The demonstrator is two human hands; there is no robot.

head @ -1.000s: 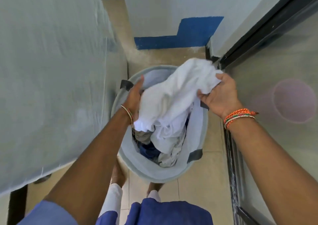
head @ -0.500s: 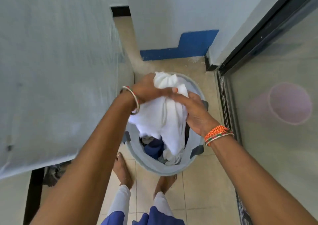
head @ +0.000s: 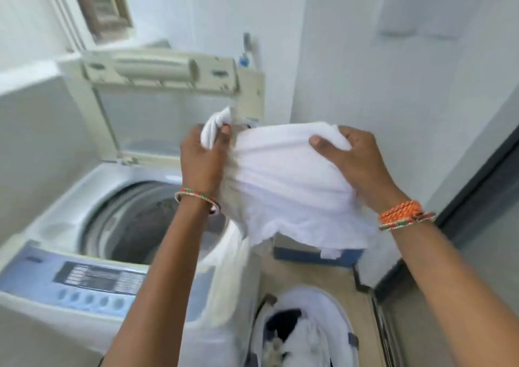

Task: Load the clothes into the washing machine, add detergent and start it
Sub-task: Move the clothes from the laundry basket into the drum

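A white garment (head: 286,187) hangs in the air between both hands, above the right edge of the top-loading washing machine (head: 56,226). My left hand (head: 200,159) grips one bunched end of it, my right hand (head: 354,159) grips the other side. The machine's lid (head: 157,94) stands upright and its dark drum (head: 146,220) lies open below my left forearm. The control panel (head: 98,279) runs along the machine's near edge. On the floor at lower right the pale laundry basket (head: 348,335) holds more white and dark clothes.
White walls close in behind and to the right. A dark-framed glass door (head: 477,226) runs along the right side. A blue skirting strip (head: 306,254) lines the wall's base above the tan tiled floor (head: 303,276).
The view has swung up from the basket to the machine. Both hands have lifted the white garment out of the basket and carried it up beside the open drum.
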